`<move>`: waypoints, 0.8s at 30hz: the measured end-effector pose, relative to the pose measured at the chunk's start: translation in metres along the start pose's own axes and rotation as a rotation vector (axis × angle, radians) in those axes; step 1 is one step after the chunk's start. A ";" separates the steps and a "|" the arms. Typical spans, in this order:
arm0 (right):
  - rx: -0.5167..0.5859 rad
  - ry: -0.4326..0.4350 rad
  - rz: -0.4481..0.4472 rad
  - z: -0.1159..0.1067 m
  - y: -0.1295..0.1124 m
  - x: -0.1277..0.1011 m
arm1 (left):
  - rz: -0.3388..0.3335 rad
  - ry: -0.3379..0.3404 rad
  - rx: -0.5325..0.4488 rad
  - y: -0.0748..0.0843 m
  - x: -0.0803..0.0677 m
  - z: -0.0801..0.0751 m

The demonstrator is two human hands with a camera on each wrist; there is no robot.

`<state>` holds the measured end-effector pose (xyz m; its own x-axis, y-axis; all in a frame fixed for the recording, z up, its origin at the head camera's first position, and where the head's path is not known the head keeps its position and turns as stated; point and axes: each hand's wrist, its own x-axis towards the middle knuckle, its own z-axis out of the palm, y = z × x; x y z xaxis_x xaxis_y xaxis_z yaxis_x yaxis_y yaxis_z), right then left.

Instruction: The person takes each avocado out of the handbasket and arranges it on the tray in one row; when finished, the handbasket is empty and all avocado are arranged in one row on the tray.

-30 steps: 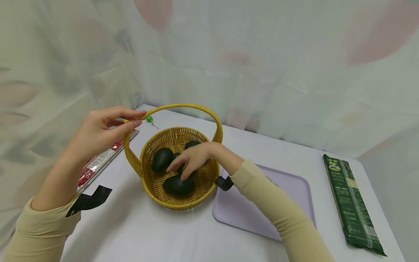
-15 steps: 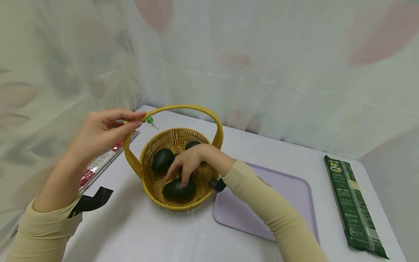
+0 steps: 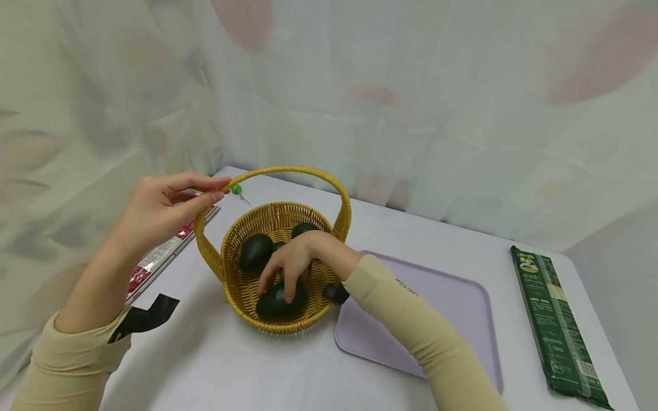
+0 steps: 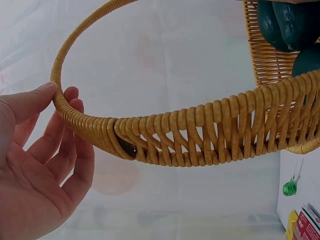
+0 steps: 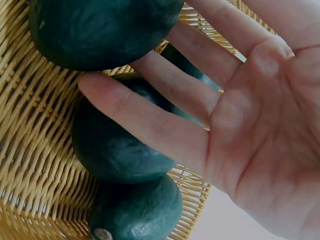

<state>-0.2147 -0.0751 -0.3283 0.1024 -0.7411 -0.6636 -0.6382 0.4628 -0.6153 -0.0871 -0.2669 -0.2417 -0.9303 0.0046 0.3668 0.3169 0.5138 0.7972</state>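
Observation:
A yellow wicker basket (image 3: 283, 328) with a tall arched handle (image 3: 303, 169) stands on the white table and contains several dark green avocados. My left hand (image 3: 167, 208) pinches the left side of that handle between thumb and fingertips, as the left wrist view also shows. Inside the basket, my right hand (image 3: 295, 257) holds the front avocado (image 3: 272, 305), thumb on its near side and fingers over its left. The right wrist view shows the fingers against this avocado (image 5: 100, 30), while two others (image 5: 122, 140) lie beside them; the thumb's contact is hidden there.
A lilac tray (image 3: 457, 308) lies right of the basket. Farther right is a long green packet (image 3: 557, 325). A green lollipop (image 3: 236, 189) lies behind the basket, and red and white packaging (image 3: 154, 257) lies at the left under my left arm. Curtains enclose the table.
My right hand has lowered slightly toward me, and its thumb and fingers have settled around the front avocado. My left hand stays on the handle.

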 end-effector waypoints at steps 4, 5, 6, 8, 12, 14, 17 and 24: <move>0.005 -0.036 0.001 0.000 0.000 0.003 | -0.001 -0.002 -0.007 0.000 0.000 0.000; 0.005 -0.043 0.003 0.000 0.000 0.004 | 0.001 -0.003 -0.010 0.000 0.000 0.000; 0.003 -0.049 0.007 0.000 0.000 0.004 | 0.002 -0.003 -0.012 0.000 0.000 -0.001; -0.002 -0.059 0.011 0.000 0.000 0.006 | 0.000 -0.002 -0.013 0.000 0.000 -0.001; 0.013 -0.079 0.022 0.001 0.002 0.009 | -0.007 -0.001 -0.015 -0.001 0.000 -0.002; 0.035 -0.090 0.022 0.002 0.003 0.011 | -0.007 -0.002 -0.018 -0.001 0.000 -0.002; 0.046 -0.099 0.024 0.003 0.004 0.012 | -0.006 -0.005 -0.019 -0.002 0.000 -0.002; 0.027 -0.108 0.046 0.006 0.004 0.014 | -0.012 -0.008 -0.012 -0.002 0.000 -0.002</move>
<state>-0.2118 -0.0806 -0.3423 0.1559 -0.6625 -0.7327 -0.6233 0.5094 -0.5932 -0.0877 -0.2693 -0.2424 -0.9356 0.0055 0.3529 0.3075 0.5034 0.8075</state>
